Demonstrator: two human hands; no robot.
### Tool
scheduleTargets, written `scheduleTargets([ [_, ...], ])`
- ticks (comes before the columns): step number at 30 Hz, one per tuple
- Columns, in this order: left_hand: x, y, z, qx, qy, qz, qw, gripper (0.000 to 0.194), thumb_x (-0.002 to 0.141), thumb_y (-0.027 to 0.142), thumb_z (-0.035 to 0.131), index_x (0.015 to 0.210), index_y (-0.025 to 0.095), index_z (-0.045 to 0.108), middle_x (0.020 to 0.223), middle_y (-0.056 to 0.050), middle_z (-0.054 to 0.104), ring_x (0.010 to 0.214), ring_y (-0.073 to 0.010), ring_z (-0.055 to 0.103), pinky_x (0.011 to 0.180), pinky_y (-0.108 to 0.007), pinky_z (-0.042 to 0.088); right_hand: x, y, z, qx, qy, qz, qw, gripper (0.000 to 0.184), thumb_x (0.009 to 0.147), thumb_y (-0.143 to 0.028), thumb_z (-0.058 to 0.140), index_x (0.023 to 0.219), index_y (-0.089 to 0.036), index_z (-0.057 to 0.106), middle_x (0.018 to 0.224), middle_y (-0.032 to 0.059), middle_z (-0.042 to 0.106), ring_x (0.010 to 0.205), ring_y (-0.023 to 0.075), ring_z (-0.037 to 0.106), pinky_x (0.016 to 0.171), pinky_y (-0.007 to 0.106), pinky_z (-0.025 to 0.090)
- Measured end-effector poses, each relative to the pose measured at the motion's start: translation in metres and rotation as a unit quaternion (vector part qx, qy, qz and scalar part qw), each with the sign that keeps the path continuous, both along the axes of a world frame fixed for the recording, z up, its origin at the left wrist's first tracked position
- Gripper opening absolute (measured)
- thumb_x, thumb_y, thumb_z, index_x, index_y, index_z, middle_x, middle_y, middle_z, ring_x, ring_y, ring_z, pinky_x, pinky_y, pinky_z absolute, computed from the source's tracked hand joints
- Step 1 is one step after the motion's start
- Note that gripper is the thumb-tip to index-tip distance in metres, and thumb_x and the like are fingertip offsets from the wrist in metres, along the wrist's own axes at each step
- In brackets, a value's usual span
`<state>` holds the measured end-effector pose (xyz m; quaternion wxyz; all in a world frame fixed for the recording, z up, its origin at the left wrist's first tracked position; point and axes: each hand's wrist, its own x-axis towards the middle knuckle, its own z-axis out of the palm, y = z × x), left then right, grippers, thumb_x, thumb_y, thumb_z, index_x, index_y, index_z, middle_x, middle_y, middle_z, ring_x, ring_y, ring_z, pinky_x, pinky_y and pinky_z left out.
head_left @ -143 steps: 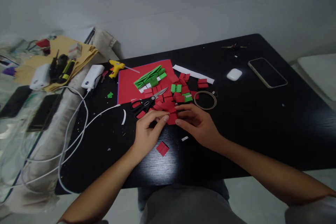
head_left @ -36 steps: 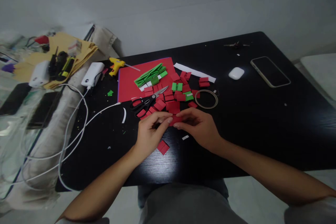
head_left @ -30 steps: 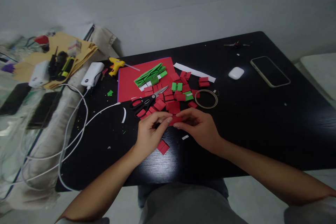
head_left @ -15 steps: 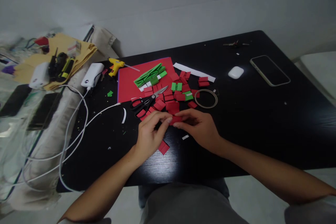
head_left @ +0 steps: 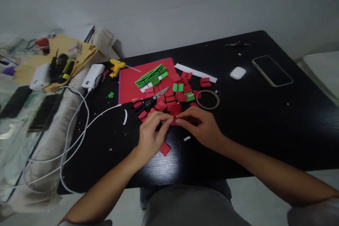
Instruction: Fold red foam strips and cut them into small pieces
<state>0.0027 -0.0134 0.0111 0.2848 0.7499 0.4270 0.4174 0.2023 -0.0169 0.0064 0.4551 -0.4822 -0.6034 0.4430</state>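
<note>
Between my two hands is a piece of red paper (head_left: pixel 174 109), pinched at a crease with one part standing up behind the fingertips. My left hand (head_left: pixel 154 132) grips its left side between thumb and fingers. On the right side, my right hand (head_left: pixel 203 127) pinches it the same way, and the fingertips of both hands nearly meet. Black-handled scissors (head_left: pixel 149 102) lie just beyond my left hand, over several folded red paper pieces (head_left: pixel 161 106). Another folded red piece (head_left: pixel 165 149) rests below my left hand. A small white strip (head_left: pixel 187 138) lies under my right hand.
Behind the pile, a green folded paper bundle (head_left: pixel 151 77) lies on red sheets (head_left: pixel 128 86). A tape roll (head_left: pixel 208 99), earbud case (head_left: pixel 237 73) and phone (head_left: pixel 272 70) are to the right. A yellow glue gun (head_left: pixel 116 67), power bank (head_left: pixel 93 75) and white cables (head_left: pixel 86 113) are left.
My right hand has shifted very slightly, its fingers closing nearer to the left fingertips on the red paper. Everything else stays in place.
</note>
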Motion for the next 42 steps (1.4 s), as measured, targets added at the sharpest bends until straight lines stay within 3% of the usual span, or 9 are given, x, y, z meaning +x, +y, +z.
scheduleTargets([
  [19, 0.0021, -0.0017, -0.003, 0.011, -0.007, -0.007, 1.0, 0.008, 0.099, 0.015, 0.065, 0.104, 0.019, 0.07, 0.096, -0.004, 0.072, 0.089, -0.0156, 0.067, 0.08, -0.03, 0.054, -0.0001, -0.0015, -0.0068, 0.155, -0.073, -0.005, 0.985, 0.004, 0.096, -0.02, 0.071, 0.093, -0.022, 0.073, 0.089, 0.0031, 0.07, 0.08, 0.0171, 0.068, 0.072, 0.031, 0.055],
  [29, 0.0009, 0.0002, -0.0058, -0.01, -0.017, 0.012, 1.0, 0.006, 0.099, 0.019, 0.065, 0.103, 0.019, 0.069, 0.091, -0.003, 0.067, 0.084, -0.0149, 0.064, 0.077, -0.029, 0.052, 0.0028, 0.0023, -0.0029, 0.13, -0.065, 0.011, 0.989, 0.003, 0.095, -0.018, 0.069, 0.094, -0.02, 0.073, 0.087, 0.0039, 0.068, 0.073, 0.0153, 0.064, 0.063, 0.029, 0.05],
  [42, -0.0002, 0.004, -0.0013, 0.016, -0.004, -0.02, 1.0, 0.007, 0.096, 0.018, 0.069, 0.102, 0.02, 0.071, 0.096, -0.003, 0.064, 0.084, -0.0145, 0.06, 0.074, -0.029, 0.051, 0.0027, 0.001, -0.0084, 0.162, -0.065, 0.027, 0.984, 0.004, 0.096, -0.017, 0.069, 0.096, -0.02, 0.072, 0.09, 0.0032, 0.07, 0.08, 0.0162, 0.066, 0.071, 0.03, 0.052],
])
